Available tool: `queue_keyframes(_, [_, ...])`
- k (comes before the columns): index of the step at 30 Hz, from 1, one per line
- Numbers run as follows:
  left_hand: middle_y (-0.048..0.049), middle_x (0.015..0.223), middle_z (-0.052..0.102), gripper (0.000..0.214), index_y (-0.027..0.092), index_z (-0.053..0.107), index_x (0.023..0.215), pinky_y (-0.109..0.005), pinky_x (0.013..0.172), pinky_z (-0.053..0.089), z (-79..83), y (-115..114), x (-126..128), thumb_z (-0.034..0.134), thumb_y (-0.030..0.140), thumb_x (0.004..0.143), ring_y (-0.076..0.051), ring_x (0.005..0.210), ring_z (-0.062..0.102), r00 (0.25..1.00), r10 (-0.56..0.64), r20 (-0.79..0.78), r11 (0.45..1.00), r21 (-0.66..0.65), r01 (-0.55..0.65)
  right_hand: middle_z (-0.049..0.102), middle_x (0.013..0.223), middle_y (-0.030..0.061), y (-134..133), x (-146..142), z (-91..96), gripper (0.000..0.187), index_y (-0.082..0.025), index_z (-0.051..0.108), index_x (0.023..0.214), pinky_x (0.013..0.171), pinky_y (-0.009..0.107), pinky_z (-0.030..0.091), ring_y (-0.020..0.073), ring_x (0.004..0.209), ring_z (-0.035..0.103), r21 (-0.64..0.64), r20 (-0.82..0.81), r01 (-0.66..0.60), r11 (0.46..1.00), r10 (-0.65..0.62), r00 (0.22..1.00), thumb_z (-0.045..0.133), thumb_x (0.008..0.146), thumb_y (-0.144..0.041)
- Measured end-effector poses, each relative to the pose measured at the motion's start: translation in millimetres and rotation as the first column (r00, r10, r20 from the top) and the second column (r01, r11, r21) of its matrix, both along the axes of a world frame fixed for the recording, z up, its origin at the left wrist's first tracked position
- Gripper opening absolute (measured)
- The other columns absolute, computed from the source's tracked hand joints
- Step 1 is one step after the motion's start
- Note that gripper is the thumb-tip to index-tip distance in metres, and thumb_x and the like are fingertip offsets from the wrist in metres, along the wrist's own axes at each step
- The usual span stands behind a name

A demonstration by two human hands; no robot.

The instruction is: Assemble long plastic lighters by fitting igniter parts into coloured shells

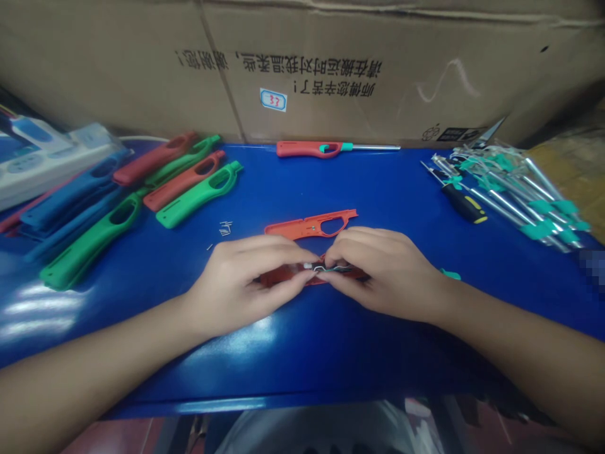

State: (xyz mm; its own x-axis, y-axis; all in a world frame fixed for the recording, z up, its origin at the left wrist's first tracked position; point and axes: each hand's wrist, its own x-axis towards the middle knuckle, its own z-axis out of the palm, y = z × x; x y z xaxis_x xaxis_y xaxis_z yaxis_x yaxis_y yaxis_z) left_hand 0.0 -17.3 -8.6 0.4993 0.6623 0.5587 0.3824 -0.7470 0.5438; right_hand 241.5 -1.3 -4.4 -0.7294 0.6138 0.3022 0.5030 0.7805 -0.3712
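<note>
Left hand and right hand both pinched a wired part over an orange shell (second shell lay beyond).

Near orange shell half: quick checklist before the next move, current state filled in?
1. Both hands on the wired part: ok, fingertips of the left hand and right hand close on it.
2. Wired part seated in the near shell half: cannot tell, fingers hide it.
3. Far shell half close by: ok, on the table just beyond the hands.
4. Small metal bits all together: not ok, one lies apart from the pile.
5. Screwdriver in hand: not ok, it lies off to the right by the metal tubes.
</note>
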Motion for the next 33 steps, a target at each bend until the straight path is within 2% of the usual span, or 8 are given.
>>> queue_keyframes(4, [-0.0049, 0.096, 0.080, 0.015, 0.017, 0.076, 0.102, -0.021, 0.081, 0.060, -1.1, 2, -1, 0.075, 0.012, 0.088, -0.014, 0.087, 0.075, 1.000, -0.025, -0.012, 1.000, 0.013, 0.025, 0.071, 0.090, 0.0015, 0, 0, -0.1, 0.012, -0.020, 0.065, 0.092, 0.072, 0.029, 0.043, 0.0167, 0.084, 0.062, -0.028, 0.001, -0.019, 0.999, 0.019, 1.000, 0.059, 0.100, -0.029])
queue_keyframes(7, [-0.0044, 0.094, 0.081, 0.015, 0.018, 0.078, 0.100, -0.021, 0.078, 0.061, -0.5, 2, 0, 0.079, 0.015, 0.086, -0.014, 0.085, 0.076, 1.000, 0.022, 0.006, 1.000, -0.021, -0.022, 0.070, 0.089, 0.0031, 0, -1, 0.3, 0.013, -0.019, 0.065, 0.092, 0.073, 0.030, 0.044, 0.0169, 0.082, 0.061, -0.020, -0.034, -0.044, 0.999, 0.044, 0.998, 0.056, 0.100, -0.025])
queue_keyframes(10, [-0.0046, 0.091, 0.081, 0.014, 0.018, 0.079, 0.099, -0.020, 0.066, 0.062, 1.7, 1, 3, 0.078, 0.018, 0.085, -0.014, 0.074, 0.076, 0.994, 0.071, 0.081, 0.978, -0.201, -0.053, 0.070, 0.089, 0.0040, 1, 0, 0.7, 0.015, -0.019, 0.065, 0.093, 0.072, 0.030, 0.043, 0.0170, 0.081, 0.059, 0.014, -0.058, -0.055, 0.998, 0.056, 0.997, 0.054, 0.102, -0.025])
queue_keyframes(13, [-0.0057, 0.092, 0.082, 0.013, 0.017, 0.079, 0.099, -0.019, 0.061, 0.064, 3.9, 0, 7, 0.076, 0.020, 0.087, -0.015, 0.070, 0.077, 0.979, 0.129, 0.159, 0.904, -0.425, -0.050, 0.069, 0.089, 0.0042, 1, 0, 1.2, 0.016, -0.019, 0.065, 0.094, 0.073, 0.031, 0.044, 0.0173, 0.081, 0.058, 0.053, -0.071, -0.056, 0.997, 0.060, 0.996, 0.054, 0.102, -0.025])
queue_keyframes(16, [-0.0032, 0.086, 0.082, 0.011, 0.016, 0.080, 0.097, -0.015, 0.060, 0.064, 5.1, -2, 10, 0.076, 0.018, 0.086, -0.014, 0.068, 0.078, 0.967, 0.141, 0.213, 0.841, -0.542, -0.004, 0.068, 0.087, 0.0042, 0, 0, 2.5, 0.017, -0.018, 0.066, 0.093, 0.072, 0.032, 0.043, 0.0174, 0.079, 0.056, 0.108, -0.061, -0.057, 0.992, 0.064, 0.996, 0.054, 0.103, -0.026])
queue_keyframes(21, [-0.0004, 0.086, 0.083, 0.011, 0.017, 0.080, 0.094, -0.010, 0.062, 0.063, 7.0, -4, 13, 0.077, 0.012, 0.085, -0.012, 0.069, 0.079, 0.950, 0.174, 0.258, 0.808, -0.589, 0.012, 0.068, 0.083, 0.0044, -4, -3, 6.6, 0.025, -0.015, 0.069, 0.088, 0.067, 0.032, 0.042, 0.0170, 0.076, 0.054, 0.108, -0.056, -0.020, 0.994, 0.026, 0.998, 0.057, 0.101, -0.033])
queue_keyframes(25, [-0.0003, 0.086, 0.083, 0.013, 0.017, 0.080, 0.095, -0.010, 0.062, 0.063, 9.1, -4, 12, 0.077, 0.010, 0.085, -0.012, 0.070, 0.079, 0.940, 0.199, 0.277, 0.798, -0.603, 0.008, 0.065, 0.082, 0.0049, -6, -4, 9.2, 0.028, -0.015, 0.071, 0.084, 0.069, 0.032, 0.041, 0.0170, 0.075, 0.053, 0.100, -0.044, -0.010, 0.995, 0.015, 0.999, 0.053, 0.102, -0.026])
queue_keyframes(33, [-0.0049, 0.090, 0.083, 0.011, 0.018, 0.081, 0.099, -0.028, 0.072, 0.069, 9.8, -4, 10, 0.077, 0.023, 0.090, -0.020, 0.077, 0.080, 0.949, 0.177, 0.261, 0.802, -0.597, 0.015, 0.063, 0.077, 0.0050, -5, -3, 9.8, 0.034, -0.013, 0.073, 0.079, 0.067, 0.033, 0.038, 0.0162, 0.072, 0.050, 0.115, -0.058, -0.012, 0.993, 0.019, 0.998, 0.052, 0.103, -0.026])
